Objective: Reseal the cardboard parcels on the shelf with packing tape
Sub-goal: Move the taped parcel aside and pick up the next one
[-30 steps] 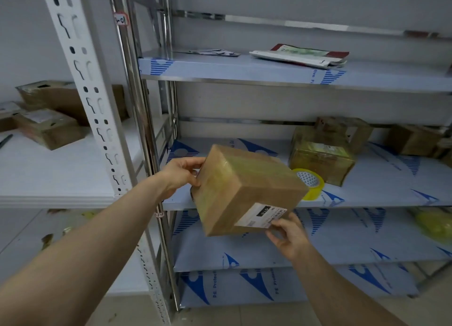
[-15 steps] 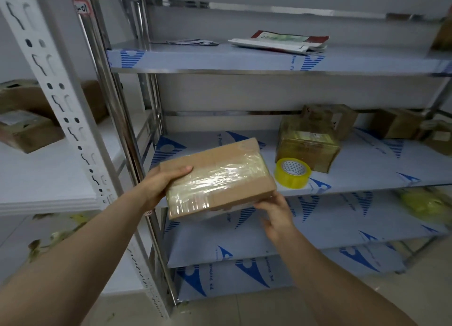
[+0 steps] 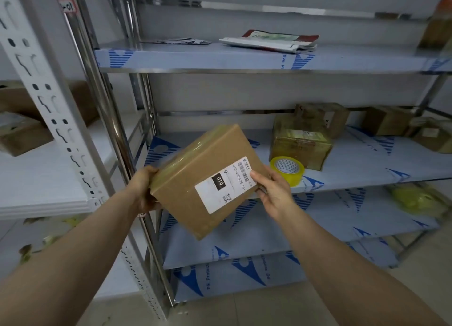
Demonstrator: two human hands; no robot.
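Your left hand (image 3: pixel 143 191) and right hand (image 3: pixel 274 193) grip the tilted parcel (image 3: pixel 186 191) by its ends. The tape roll (image 3: pixel 293 172) sits just right of the parcel, seemingly nearest your right hand.

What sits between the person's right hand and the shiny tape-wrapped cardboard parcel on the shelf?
The head view shows a yellow roll of packing tape lying flat on the metal shelf, between the right hand and the tape-wrapped cardboard parcel.

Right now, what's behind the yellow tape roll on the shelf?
A tape-wrapped parcel stands right behind the tape roll; a brown box behind that has its lower part covered.
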